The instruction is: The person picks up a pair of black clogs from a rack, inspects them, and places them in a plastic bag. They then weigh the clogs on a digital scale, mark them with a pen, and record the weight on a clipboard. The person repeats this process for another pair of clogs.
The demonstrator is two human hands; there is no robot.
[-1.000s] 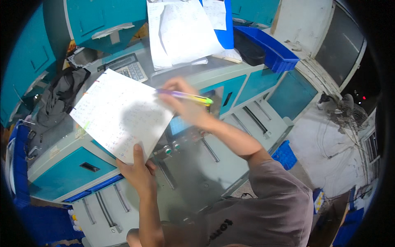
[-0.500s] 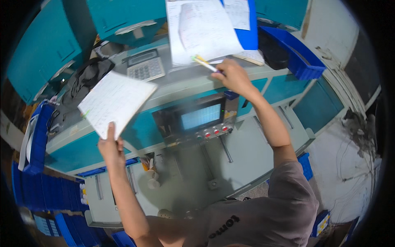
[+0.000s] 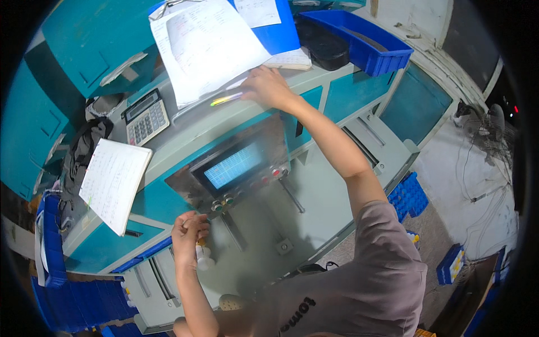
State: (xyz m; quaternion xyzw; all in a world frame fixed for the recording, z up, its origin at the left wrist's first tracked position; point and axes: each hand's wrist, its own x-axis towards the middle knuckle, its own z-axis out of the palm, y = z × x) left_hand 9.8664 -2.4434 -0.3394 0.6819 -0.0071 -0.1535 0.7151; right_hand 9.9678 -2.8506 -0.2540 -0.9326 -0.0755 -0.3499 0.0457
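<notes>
My right hand [image 3: 266,87] is closed around a slim pen [image 3: 225,99] with a yellow and green end, at the front edge of the counter. Its fingers reach the lower right corner of the loose written sheets [image 3: 210,48], which lie on a blue clipboard [image 3: 283,38]. My left hand [image 3: 190,229] hangs just below the left end of the control panel, fingers curled in, and I see nothing in them. To its upper left, a notebook [image 3: 115,182] with handwritten pages lies on the counter and juts over the front edge.
A calculator [image 3: 146,119] sits between notebook and sheets. Further right are a black case [image 3: 323,45] and a blue bin [image 3: 365,48]. Below the counter stands a panel with a lit screen [image 3: 233,165] and knobs, above a grey machine table [image 3: 255,253]. A dark bag [image 3: 84,149] lies left.
The notebook has left my left hand and rests on the counter; that hand has drawn down to the right of it. My right hand keeps the pen. The whole view has turned.
</notes>
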